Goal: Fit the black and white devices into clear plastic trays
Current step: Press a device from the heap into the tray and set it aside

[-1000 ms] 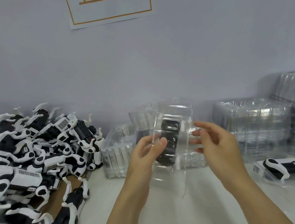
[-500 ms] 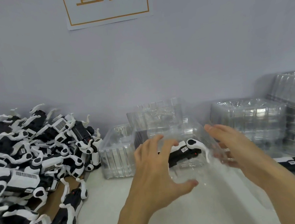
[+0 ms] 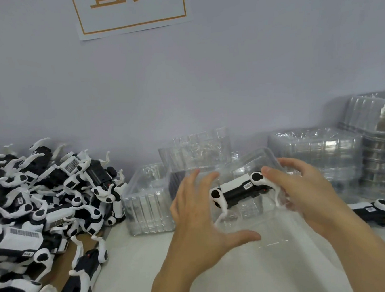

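Observation:
A black and white device (image 3: 238, 189) with white legs lies sideways inside a clear plastic tray (image 3: 272, 234) held just above the white table. My left hand (image 3: 199, 216) is spread over the tray's left side, fingers straight and thumb stretched out under it. My right hand (image 3: 305, 190) curls round the tray's right end, thumb by the device's white leg joint. A large pile of the same devices (image 3: 41, 203) fills the left side. One more device (image 3: 374, 214) lies on the table at the right, partly behind my right arm.
A clear bin (image 3: 148, 207) stands left of my hands, with upright clear trays (image 3: 198, 150) behind it. Stacks of clear trays (image 3: 314, 152) line the wall at the right, a taller stack (image 3: 381, 131) at the far right. Brown cardboard (image 3: 64, 259) lies under the pile.
The tray with the device was held upright a second ago; it has since been tipped down and turned sideways. My left hand has spread open over it and my right has moved to its right end.

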Demonstrator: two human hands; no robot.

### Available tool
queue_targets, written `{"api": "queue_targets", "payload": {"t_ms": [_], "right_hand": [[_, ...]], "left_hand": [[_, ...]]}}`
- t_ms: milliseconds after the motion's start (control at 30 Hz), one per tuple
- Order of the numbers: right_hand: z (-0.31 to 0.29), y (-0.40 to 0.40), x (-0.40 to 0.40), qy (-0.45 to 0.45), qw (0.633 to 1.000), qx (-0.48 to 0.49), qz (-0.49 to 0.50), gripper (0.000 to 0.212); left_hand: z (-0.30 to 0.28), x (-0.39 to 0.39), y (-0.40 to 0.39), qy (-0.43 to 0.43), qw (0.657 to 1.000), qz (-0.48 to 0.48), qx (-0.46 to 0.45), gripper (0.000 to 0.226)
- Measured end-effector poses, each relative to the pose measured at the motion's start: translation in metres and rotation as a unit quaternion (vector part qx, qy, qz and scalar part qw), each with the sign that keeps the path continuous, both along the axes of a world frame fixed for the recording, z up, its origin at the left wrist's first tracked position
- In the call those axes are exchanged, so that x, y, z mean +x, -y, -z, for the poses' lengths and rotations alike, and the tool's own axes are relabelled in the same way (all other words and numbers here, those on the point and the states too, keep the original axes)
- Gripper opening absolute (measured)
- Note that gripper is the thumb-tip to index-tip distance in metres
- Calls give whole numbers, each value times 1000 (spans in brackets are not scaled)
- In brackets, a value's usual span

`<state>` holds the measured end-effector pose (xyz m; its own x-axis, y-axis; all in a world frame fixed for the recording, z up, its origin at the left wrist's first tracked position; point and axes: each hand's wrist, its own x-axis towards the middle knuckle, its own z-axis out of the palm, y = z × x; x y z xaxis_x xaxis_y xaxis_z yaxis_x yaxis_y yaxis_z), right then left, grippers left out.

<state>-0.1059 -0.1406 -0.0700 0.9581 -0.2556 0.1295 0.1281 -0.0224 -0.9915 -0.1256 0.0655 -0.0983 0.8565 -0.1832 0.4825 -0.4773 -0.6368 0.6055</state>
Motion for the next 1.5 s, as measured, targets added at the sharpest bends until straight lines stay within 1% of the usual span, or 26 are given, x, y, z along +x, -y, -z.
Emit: {"api": "queue_targets", "payload": {"t_ms": [33,67,100,133,167,200,233,267,300,333,433,467,533,600,667,733,800,867,967,1100,1167,1367,1500], "right_hand": [[-2,3,-1,2,1000,9,4,47],[-3,6,-2,3,1000,18,5,44],[-5,8,-3,0,1000,29,-1,41],[-7,9,-5,-5,999,39,-11,37],[-9,10,-5,-11,999,46,-24,36],[-10,10,-6,-18,998,46,-38,37],[-11,10,-7,-25,998,41,-49,41],[-12,11,-8,-31,997,35,-55,44],[-12,12,-9,-33,998,29,-54,47],[-13,14,-9,-30,998,23,-45,48],[-15,24,-12,-13,999,-29,6,55],[-16,28,-14,-11,999,-43,17,58],[-20,40,-18,-6,999,-40,17,60],[-25,50,-25,5,999,-30,15,58],[-29,61,-33,15,998,-39,36,56],[-33,70,-38,32,996,-43,78,53],[-35,80,-41,47,990,-38,130,44],[-34,91,-43,61,982,-10,179,36],[-29,105,-46,67,968,23,243,28],[-24,112,-47,49,954,-4,296,24],[-22,114,-48,42,950,-26,309,26],[-18,117,-48,11,941,-76,329,20],[-14,116,-49,-2,934,-85,348,24]], "left_hand": [[-1,0,0,-17,998,-9,-57,103],[-2,0,1,-34,990,-22,-136,101],[-2,1,2,-59,972,-40,-223,97],[-3,1,4,-103,947,-62,-299,95],[-5,1,6,-167,916,-70,-358,94],[-6,2,7,-240,879,-53,-408,90],[-5,4,8,-302,839,-24,-452,80],[-5,3,9,-343,803,2,-488,66],[-6,2,11,-364,782,16,-505,54],[-6,1,13,-371,779,14,-506,50],[-6,1,21,-347,793,-42,-499,52],[-7,0,23,-337,797,-54,-499,49],[-12,-3,30,-328,798,-63,-502,38],[-16,-6,38,-321,795,-52,-511,30],[-23,-8,50,-321,792,-39,-518,28],[-29,-7,67,-329,793,-14,-512,29],[-34,-5,86,-339,797,14,-500,24],[-38,0,106,-345,805,30,-482,20],[-39,10,133,-361,814,27,-454,19],[-37,20,157,-392,805,33,-443,19],[-34,23,162,-410,802,42,-433,22],[-24,28,166,-436,796,63,-415,34],[-22,32,174,-447,801,61,-394,33]]}}
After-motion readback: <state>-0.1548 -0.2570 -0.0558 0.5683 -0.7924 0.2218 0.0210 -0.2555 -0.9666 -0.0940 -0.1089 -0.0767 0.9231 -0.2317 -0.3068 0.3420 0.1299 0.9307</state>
